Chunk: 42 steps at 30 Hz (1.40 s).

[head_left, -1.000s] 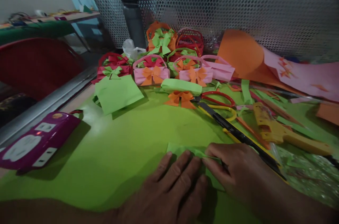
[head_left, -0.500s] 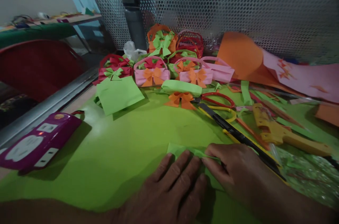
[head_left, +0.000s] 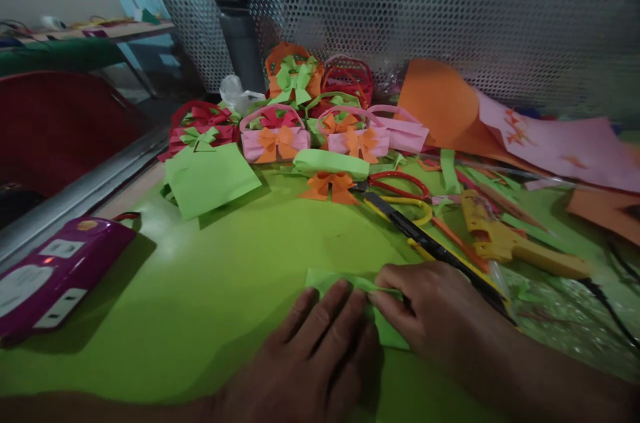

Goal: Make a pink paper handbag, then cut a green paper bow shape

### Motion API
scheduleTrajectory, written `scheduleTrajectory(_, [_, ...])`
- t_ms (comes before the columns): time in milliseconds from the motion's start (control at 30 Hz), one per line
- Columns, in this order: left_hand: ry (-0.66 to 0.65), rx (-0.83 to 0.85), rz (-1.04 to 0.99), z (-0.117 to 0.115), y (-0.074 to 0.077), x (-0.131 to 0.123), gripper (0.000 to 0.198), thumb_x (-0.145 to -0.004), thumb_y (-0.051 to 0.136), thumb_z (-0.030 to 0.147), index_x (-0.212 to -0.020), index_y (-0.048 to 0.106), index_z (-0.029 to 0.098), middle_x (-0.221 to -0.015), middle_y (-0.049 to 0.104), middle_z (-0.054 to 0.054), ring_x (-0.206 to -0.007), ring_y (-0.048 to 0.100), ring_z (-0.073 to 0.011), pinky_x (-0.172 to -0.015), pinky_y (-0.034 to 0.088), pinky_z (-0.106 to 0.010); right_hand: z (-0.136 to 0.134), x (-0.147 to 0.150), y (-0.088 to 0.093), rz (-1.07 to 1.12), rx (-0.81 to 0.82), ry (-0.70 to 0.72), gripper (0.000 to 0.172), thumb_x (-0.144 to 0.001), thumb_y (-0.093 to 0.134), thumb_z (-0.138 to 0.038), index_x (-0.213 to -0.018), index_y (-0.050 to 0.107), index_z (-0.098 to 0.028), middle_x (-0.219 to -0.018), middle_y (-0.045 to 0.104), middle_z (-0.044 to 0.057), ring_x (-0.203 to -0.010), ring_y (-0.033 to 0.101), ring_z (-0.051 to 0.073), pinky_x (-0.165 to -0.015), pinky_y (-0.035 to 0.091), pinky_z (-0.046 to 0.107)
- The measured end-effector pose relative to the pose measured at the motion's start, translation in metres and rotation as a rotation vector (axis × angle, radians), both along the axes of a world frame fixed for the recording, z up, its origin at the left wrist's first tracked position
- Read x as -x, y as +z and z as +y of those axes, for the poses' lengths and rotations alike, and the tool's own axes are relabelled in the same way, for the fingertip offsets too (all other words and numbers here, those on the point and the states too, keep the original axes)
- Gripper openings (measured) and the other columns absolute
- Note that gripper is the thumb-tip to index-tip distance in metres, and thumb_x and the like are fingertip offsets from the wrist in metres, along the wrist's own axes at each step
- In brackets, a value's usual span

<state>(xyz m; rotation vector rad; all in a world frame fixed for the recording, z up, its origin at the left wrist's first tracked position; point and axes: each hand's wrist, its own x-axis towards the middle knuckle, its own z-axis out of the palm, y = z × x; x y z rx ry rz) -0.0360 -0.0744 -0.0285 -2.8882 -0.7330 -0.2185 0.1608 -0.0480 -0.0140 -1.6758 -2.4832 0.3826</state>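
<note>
In the head view, the paper (head_left: 391, 332) lay left of the cutter (head_left: 437, 246). The left hand (head_left: 307, 353), fingers outstretched, pressed it down; the right hand (head_left: 430, 313) pinched its edge, apparently creasing. Next called for steady pressure.

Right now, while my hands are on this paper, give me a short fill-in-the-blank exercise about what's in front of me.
1. The left hand and right hand both touch paper of the color ____.
2. The color of the paper bow nearest the hands is ____.
3. The body of the hot glue gun is ____.
4. Of the hot glue gun and the bottle, the right hand is nearer the ____.

Missing words: green; orange; yellow; hot glue gun.
</note>
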Motion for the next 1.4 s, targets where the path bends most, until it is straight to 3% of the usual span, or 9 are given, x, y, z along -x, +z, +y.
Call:
scheduleTrajectory(133, [-0.003,0.007,-0.028,0.003,0.000,-0.003,0.036,-0.089,0.041,0.036,-0.118,0.053,0.020,-0.127,0.054,-0.006,-0.117,0.045,-0.0266,-0.092,0.035,-0.039,0.001,-0.002,0.006,0.004,0.087,-0.068,0.024,-0.076,0.051,-0.026,-0.054,0.048,-0.018,-0.046,0.041,-0.006,-0.044,0.033,0.009,-0.047,0.017,0.025])
scheduleTrajectory(367, [-0.030,-0.131,-0.067,0.004,-0.007,-0.002,0.033,-0.087,0.045,0.034,-0.113,0.057,0.019,-0.124,0.055,-0.008,-0.113,0.047,-0.0283,-0.088,0.036,-0.040,0.002,-0.012,0.014,0.051,0.220,-0.178,0.019,-0.074,0.056,-0.026,-0.057,0.053,-0.018,-0.046,0.042,-0.007,-0.045,0.035,0.008,-0.046,0.016,0.023])
scheduleTrajectory(600, [-0.032,-0.108,-0.019,0.003,-0.008,0.001,0.035,-0.086,0.045,0.034,-0.117,0.053,0.020,-0.130,0.050,-0.008,-0.119,0.041,-0.0286,-0.092,0.036,-0.040,0.002,-0.011,0.014,0.007,0.136,-0.131,0.018,-0.070,0.050,-0.012,-0.054,0.046,-0.018,-0.046,0.034,-0.008,-0.044,0.029,0.008,-0.045,0.018,0.023])
scheduleTrajectory(700, [-0.030,-0.076,0.015,0.002,-0.007,0.002,0.040,-0.088,0.042,0.034,-0.126,0.046,0.020,-0.133,0.047,-0.009,-0.122,0.039,-0.0291,-0.094,0.035,-0.041,0.000,-0.009,0.013,-0.130,0.090,-0.101,0.017,-0.073,0.049,-0.011,-0.057,0.049,-0.018,-0.045,0.039,-0.006,-0.042,0.033,0.009,-0.044,0.018,0.025])
scheduleTrajectory(800, [-0.015,0.000,0.030,0.000,-0.007,0.003,0.044,-0.089,0.040,0.035,-0.131,0.041,0.022,-0.137,0.043,-0.009,-0.125,0.035,-0.0292,-0.097,0.032,-0.042,-0.006,-0.012,0.017,-0.250,-0.056,0.001,0.013,-0.074,0.050,-0.009,-0.065,0.054,-0.018,-0.052,0.052,-0.001,-0.045,0.043,0.014,-0.044,0.022,0.027])
scheduleTrajectory(933, [0.029,0.094,-0.001,-0.003,-0.008,0.001,0.050,-0.087,0.042,0.034,-0.134,0.037,0.019,-0.139,0.039,-0.011,-0.129,0.029,-0.0312,-0.100,0.029,-0.046,-0.019,-0.014,0.022,-0.145,-0.365,0.356,0.015,-0.075,0.048,-0.006,-0.079,0.059,-0.015,-0.080,0.063,0.008,-0.073,0.055,0.022,-0.062,0.039,0.033])
scheduleTrajectory(1033, [0.040,0.150,0.028,-0.004,-0.005,0.000,0.052,-0.084,0.044,0.034,-0.133,0.038,0.017,-0.140,0.037,-0.012,-0.128,0.030,-0.0321,-0.100,0.030,-0.046,-0.032,-0.013,0.014,-0.094,-0.416,0.510,0.017,-0.086,0.044,-0.016,-0.087,0.061,-0.013,-0.085,0.065,0.008,-0.078,0.056,0.021,-0.070,0.042,0.034])
scheduleTrajectory(1233, [0.025,0.146,0.094,-0.003,-0.003,0.001,0.055,-0.087,0.039,0.039,-0.136,0.032,0.016,-0.142,0.033,-0.013,-0.130,0.027,-0.0328,-0.100,0.029,-0.047,-0.050,-0.020,-0.022,-0.134,-0.508,0.412,0.060,-0.084,0.038,-0.059,-0.112,0.056,-0.010,-0.107,0.063,0.013,-0.100,0.052,0.028,-0.082,0.040,0.042])
scheduleTrajectory(1400, [-0.046,0.145,0.069,0.001,0.000,0.015,0.076,-0.080,0.034,0.063,-0.135,0.034,0.011,-0.142,0.032,-0.015,-0.132,0.020,-0.0319,-0.104,0.023,-0.044,-0.054,-0.026,-0.019,-0.157,-0.470,0.399,0.064,-0.078,0.043,-0.065,-0.110,0.059,-0.011,-0.109,0.063,0.012,-0.104,0.050,0.028,-0.085,0.040,0.042])
